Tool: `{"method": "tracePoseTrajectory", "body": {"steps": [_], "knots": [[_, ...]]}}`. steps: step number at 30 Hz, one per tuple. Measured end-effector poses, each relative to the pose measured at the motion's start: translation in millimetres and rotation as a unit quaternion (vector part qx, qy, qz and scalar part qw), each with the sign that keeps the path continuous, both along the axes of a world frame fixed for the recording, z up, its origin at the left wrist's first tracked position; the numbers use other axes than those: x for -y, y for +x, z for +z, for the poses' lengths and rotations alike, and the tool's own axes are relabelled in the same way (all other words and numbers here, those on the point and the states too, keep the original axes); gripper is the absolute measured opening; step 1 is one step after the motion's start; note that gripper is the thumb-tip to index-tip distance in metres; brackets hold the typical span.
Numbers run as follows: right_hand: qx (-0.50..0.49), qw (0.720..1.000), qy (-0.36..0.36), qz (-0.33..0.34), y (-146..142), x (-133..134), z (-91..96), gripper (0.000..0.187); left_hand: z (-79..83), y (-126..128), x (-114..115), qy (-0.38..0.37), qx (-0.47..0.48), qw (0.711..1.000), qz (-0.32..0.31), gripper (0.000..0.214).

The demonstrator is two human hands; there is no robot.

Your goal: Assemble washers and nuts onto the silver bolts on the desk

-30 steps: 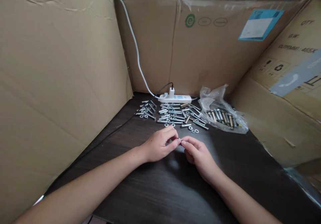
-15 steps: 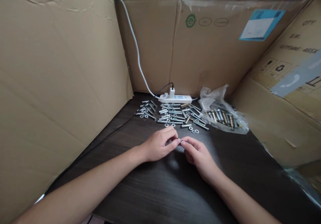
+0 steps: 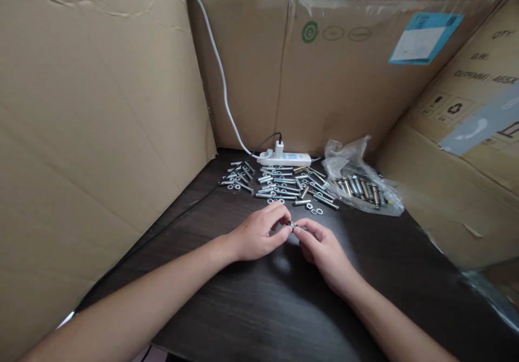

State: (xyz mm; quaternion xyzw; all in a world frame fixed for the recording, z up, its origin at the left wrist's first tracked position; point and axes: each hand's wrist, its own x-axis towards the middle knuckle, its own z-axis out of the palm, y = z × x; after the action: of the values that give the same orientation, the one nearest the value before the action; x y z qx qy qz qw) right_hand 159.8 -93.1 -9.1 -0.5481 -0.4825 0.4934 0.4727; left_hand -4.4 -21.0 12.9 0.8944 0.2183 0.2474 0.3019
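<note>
My left hand (image 3: 263, 233) and my right hand (image 3: 320, 243) meet fingertip to fingertip just above the dark table. Between them is a small shiny metal fastener piece (image 3: 292, 224), pinched from both sides by thumbs and forefingers. The fingers cover most of it, so I cannot tell whether it is a nut, a bolt end or both. Beyond my hands lie loose bolts and sleeves (image 3: 286, 181) in rough rows. Close by are a hex nut (image 3: 309, 206) and flat washers (image 3: 319, 211). A smaller group of bolts and nuts (image 3: 242, 177) sits to the left.
A clear plastic bag (image 3: 391, 202) holding several assembled anchor bolts (image 3: 363, 189) lies at the right. Behind the parts stands a white power strip (image 3: 286, 159) with a plugged-in charger. A black cable (image 3: 178, 220) crosses the table's left side. Cardboard walls (image 3: 243, 53) enclose the table.
Both hands stay almost in place, fingertips still together. A little more of the metal piece shows between them now. The view has shifted very slightly.
</note>
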Motion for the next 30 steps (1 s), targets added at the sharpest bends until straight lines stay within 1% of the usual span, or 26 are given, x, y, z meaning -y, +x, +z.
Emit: {"method": "tracePoseTrajectory", "body": {"steps": [1, 6, 10, 12, 14, 17, 18, 21, 22, 25, 28, 30], "knots": [[-0.003, 1.000, 0.001, -0.002, -0.1, 0.1, 0.2, 0.033, -0.1, -0.3, 0.7, -0.003, 0.000, 1.000, 0.001, 0.009], [-0.006, 1.000, 0.003, 0.007, 0.3, 0.3, -1.8, 0.033, 0.2, -2.5, 2.1, -0.022, 0.005, 1.000, 0.001, 0.022], [-0.005, 1.000, 0.006, 0.008, 1.0, 0.0, -5.3, 0.032, -0.1, -2.3, -0.3, -0.014, 0.004, 1.000, 0.011, 0.013], [-0.002, 1.000, 0.005, 0.008, 1.2, -0.1, -5.7, 0.033, -0.6, -1.5, -1.5, -0.009, -0.007, 1.000, 0.008, 0.019], [-0.003, 1.000, 0.001, 0.007, 1.2, 0.0, -5.2, 0.034, -0.7, -0.9, -1.6, -0.004, -0.014, 1.000, 0.002, 0.020], [-0.021, 1.000, -0.004, 0.007, 0.9, 0.0, -4.0, 0.034, 0.3, -1.2, 0.6, -0.003, -0.013, 1.000, -0.003, 0.010], [-0.028, 1.000, -0.004, 0.007, 0.7, -0.1, -3.7, 0.033, 0.8, -1.6, 1.5, -0.007, -0.012, 1.000, -0.004, 0.011], [-0.035, 0.999, -0.005, 0.009, -0.4, -0.5, -2.5, 0.031, 1.7, -3.0, 3.0, -0.023, -0.005, 1.000, -0.002, 0.026], [-0.034, 0.999, -0.004, 0.009, -0.8, -0.6, -2.2, 0.031, 1.7, -3.3, 2.8, -0.026, -0.001, 1.000, 0.002, 0.026], [-0.031, 1.000, -0.004, 0.007, -1.5, -0.5, -1.4, 0.032, 1.0, -3.1, 0.8, -0.023, 0.002, 1.000, 0.019, 0.013], [-0.025, 1.000, -0.005, 0.004, -1.2, -0.3, -1.4, 0.033, 0.0, -1.7, -1.4, -0.013, -0.010, 1.000, 0.022, 0.023], [-0.024, 1.000, -0.006, 0.004, -0.8, -0.3, -1.7, 0.033, -0.2, -0.9, -1.9, -0.009, -0.012, 1.000, 0.017, 0.025]]}}
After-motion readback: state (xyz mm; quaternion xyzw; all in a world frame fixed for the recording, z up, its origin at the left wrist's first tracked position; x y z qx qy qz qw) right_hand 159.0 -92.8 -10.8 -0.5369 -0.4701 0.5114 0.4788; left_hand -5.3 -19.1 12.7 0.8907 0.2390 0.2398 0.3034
